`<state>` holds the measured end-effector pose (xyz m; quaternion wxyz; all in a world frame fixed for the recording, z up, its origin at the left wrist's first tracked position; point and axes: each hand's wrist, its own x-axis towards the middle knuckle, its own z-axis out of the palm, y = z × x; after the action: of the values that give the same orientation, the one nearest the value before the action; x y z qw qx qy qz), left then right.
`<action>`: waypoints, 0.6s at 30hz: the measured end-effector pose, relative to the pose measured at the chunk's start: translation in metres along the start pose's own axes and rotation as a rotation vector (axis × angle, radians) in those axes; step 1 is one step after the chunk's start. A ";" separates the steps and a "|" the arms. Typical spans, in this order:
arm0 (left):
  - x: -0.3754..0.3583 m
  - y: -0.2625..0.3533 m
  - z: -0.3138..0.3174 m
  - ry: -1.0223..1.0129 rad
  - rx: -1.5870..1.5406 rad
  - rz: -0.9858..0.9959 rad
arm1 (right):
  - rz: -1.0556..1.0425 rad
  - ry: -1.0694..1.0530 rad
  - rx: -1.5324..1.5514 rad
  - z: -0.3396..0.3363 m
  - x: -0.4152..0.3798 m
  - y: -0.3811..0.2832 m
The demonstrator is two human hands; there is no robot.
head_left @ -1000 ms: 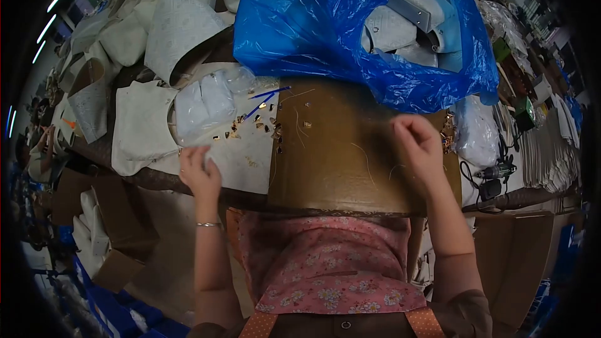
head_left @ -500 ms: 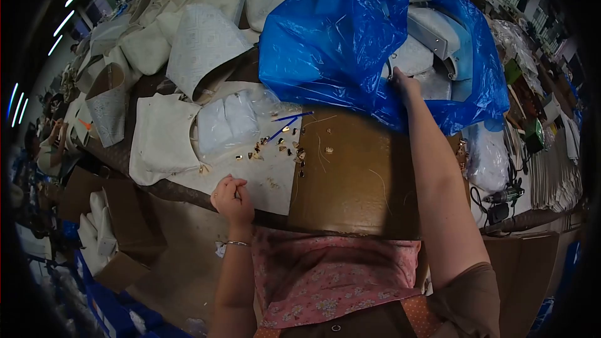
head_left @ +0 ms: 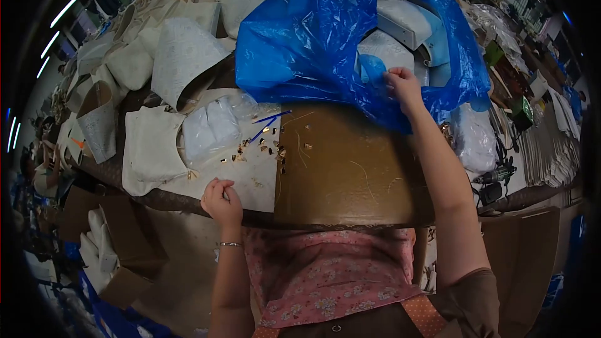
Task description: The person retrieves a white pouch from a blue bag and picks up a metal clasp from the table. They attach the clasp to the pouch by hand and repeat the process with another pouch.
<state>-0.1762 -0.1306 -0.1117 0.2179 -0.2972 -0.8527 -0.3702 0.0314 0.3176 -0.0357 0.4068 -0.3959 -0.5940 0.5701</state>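
Blue bag [head_left: 294,50], one, right hand [head_left: 405,89] pinching it, two blue sticks [head_left: 273,116]

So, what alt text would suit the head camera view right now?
A person's right hand is at the opening of a blue plastic bag of pale items on a cluttered worktable. The left hand, loosely curled, is near the front edge, with small gold-coloured pieces beyond it.
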 end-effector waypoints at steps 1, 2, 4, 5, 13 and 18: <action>-0.001 -0.001 0.000 0.005 0.006 0.003 | -0.346 0.082 -0.343 -0.007 0.008 0.006; -0.001 -0.001 0.000 0.009 0.012 0.005 | -0.346 0.091 -0.344 -0.016 0.018 0.010; 0.000 -0.002 0.000 0.002 0.004 0.006 | -0.738 0.590 -0.957 -0.029 0.034 0.010; 0.000 -0.002 -0.001 -0.004 0.003 0.002 | -0.571 0.528 -0.836 -0.030 0.044 0.011; 0.001 -0.002 -0.002 -0.010 -0.001 -0.026 | -0.189 0.320 -0.787 -0.016 0.034 0.016; -0.001 -0.003 -0.002 -0.018 -0.006 -0.028 | -0.315 0.215 -0.797 -0.019 -0.065 0.003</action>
<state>-0.1770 -0.1343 -0.1130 0.2041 -0.2894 -0.8575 -0.3731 0.0726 0.2639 -0.0402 0.3639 -0.4836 -0.7747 0.1831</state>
